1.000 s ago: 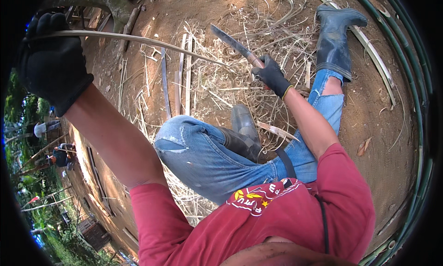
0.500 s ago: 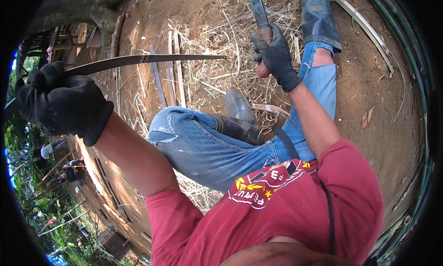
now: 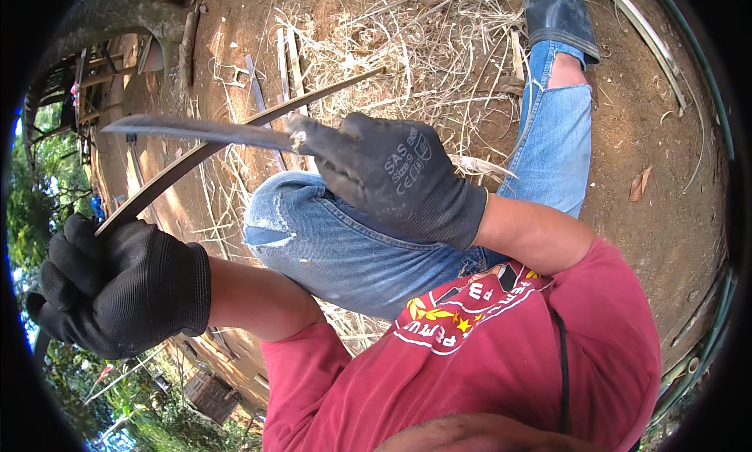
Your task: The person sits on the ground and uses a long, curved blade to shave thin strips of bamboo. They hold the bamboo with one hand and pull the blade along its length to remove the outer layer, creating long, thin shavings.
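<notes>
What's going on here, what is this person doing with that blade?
A person sitting on bare ground is working a long thin bamboo strip. The gloved left hand grips one end of the strip, while the gloved right hand holds a long knife with its blade laid across the strip. The bent knee in torn blue jeans sits just below. Dry straw and shavings litter the dirt ahead.

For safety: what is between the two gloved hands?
Head view: a long strip runs from the left hand under the knife in the right hand.

Long bamboo strip (image 3: 227, 135), knife (image 3: 196, 129) crossing
</notes>
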`<state>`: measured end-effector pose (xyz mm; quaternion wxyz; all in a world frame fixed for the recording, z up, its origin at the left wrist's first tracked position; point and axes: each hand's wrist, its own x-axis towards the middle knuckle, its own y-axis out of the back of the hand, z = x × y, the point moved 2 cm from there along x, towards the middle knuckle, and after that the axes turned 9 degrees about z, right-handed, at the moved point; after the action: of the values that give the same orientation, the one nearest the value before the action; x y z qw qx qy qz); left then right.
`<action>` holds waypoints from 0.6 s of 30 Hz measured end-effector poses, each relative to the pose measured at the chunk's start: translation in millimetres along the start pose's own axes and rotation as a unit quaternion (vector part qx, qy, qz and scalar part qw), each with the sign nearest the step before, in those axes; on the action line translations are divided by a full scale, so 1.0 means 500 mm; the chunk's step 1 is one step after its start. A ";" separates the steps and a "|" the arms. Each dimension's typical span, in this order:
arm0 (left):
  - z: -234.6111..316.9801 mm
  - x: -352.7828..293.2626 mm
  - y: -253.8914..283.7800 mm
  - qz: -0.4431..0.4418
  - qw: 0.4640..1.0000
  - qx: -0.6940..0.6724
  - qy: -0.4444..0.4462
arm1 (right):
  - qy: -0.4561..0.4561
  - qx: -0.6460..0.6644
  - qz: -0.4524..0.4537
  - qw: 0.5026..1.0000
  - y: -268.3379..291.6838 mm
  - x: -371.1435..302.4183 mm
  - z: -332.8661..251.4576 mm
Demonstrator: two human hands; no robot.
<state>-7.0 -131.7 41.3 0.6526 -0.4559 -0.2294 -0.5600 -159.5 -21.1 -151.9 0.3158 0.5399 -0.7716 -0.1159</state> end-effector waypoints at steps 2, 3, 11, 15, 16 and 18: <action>-0.009 0.011 0.025 0.000 0.999 0.013 -0.050 | -0.032 -0.046 -0.007 0.998 0.005 -0.011 0.034; -0.016 0.023 0.040 -0.003 0.997 0.016 -0.074 | -0.047 -0.053 -0.008 0.997 -0.018 -0.023 0.081; -0.007 -0.005 0.011 0.019 0.993 0.099 -0.058 | -0.188 -0.046 -0.113 0.975 -0.040 -0.031 0.169; 0.020 0.017 0.029 -0.075 0.992 0.028 0.094 | -0.018 0.029 0.009 0.999 0.004 0.002 0.027; 0.021 0.023 0.030 -0.085 0.984 -0.052 0.147 | 0.014 0.014 0.019 1.000 0.011 0.007 0.013; 0.019 0.031 0.032 -0.085 0.939 -0.207 0.261 | -0.001 -0.015 0.028 0.999 -0.006 -0.002 0.036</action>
<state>14.2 -132.4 52.9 0.5309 -0.3976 0.0321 -0.7477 -168.0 -24.1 -168.0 0.3263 0.5129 -0.7850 -0.1195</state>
